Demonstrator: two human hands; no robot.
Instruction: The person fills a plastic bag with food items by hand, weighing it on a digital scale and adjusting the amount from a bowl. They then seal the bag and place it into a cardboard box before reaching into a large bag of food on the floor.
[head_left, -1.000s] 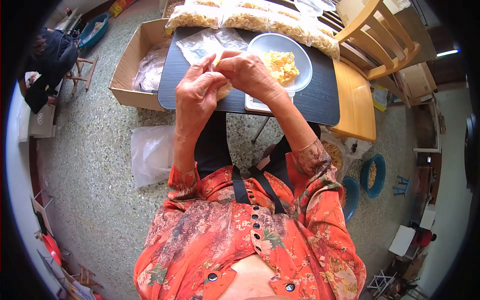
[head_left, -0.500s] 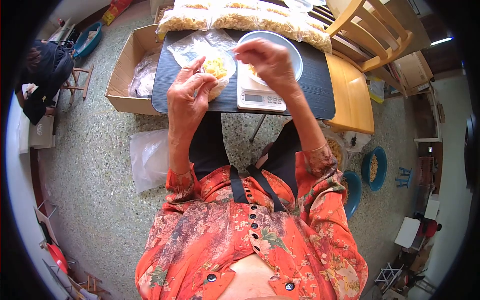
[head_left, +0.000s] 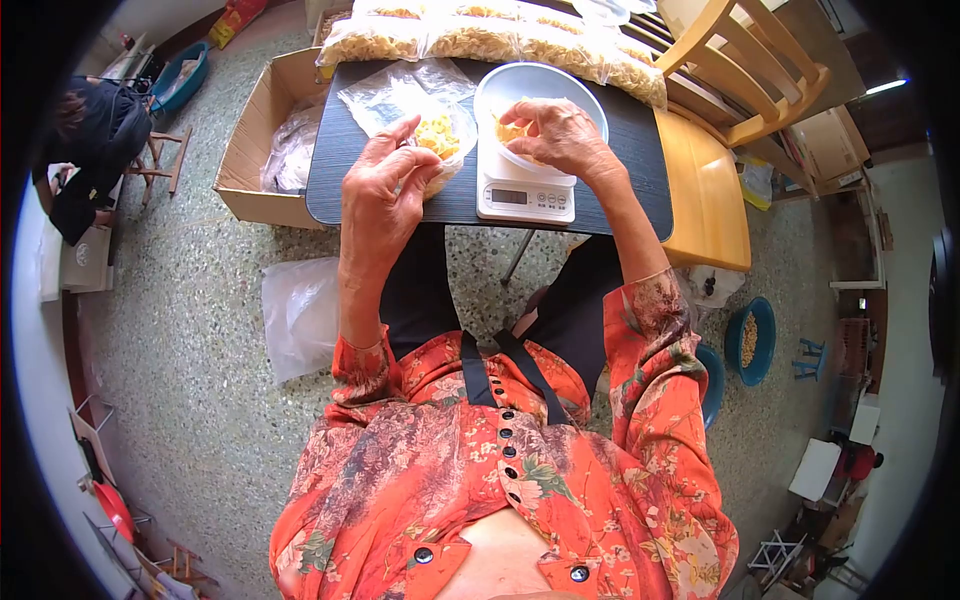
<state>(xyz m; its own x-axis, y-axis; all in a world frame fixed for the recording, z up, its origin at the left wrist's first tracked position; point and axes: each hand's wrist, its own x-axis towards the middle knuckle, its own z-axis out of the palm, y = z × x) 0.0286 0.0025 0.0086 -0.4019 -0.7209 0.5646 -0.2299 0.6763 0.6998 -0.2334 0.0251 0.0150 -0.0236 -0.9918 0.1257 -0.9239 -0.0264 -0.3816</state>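
My left hand [head_left: 385, 192] grips the rim of a clear plastic bag [head_left: 462, 128] between thumb and fingers. Pale yellow dried pieces [head_left: 436, 136] fill the bag, which stands upright at the table's near side. To its right, a white kitchen scale [head_left: 525, 200] carries a whitish bowl [head_left: 550, 80]. My right hand [head_left: 562, 138] reaches into this bowl, its curled fingers closed on yellow pieces [head_left: 508, 130] at the bowl's left side. The palm hides part of the bowl's contents. A flat, clear plastic bag [head_left: 370, 98] lies behind the filled one.
Several filled bags [head_left: 470, 42] line the back of the dark table [head_left: 630, 190]. An open cardboard box [head_left: 240, 170] stands left, a wooden chair [head_left: 705, 200] right. Blue basins [head_left: 755, 335] and a plastic sheet [head_left: 300, 320] are on the floor. Another person [head_left: 100, 130] sits far left.
My right hand has moved right and down from between the bag and the bowl into the bowl. My left hand keeps its hold on the bag, nearly still.
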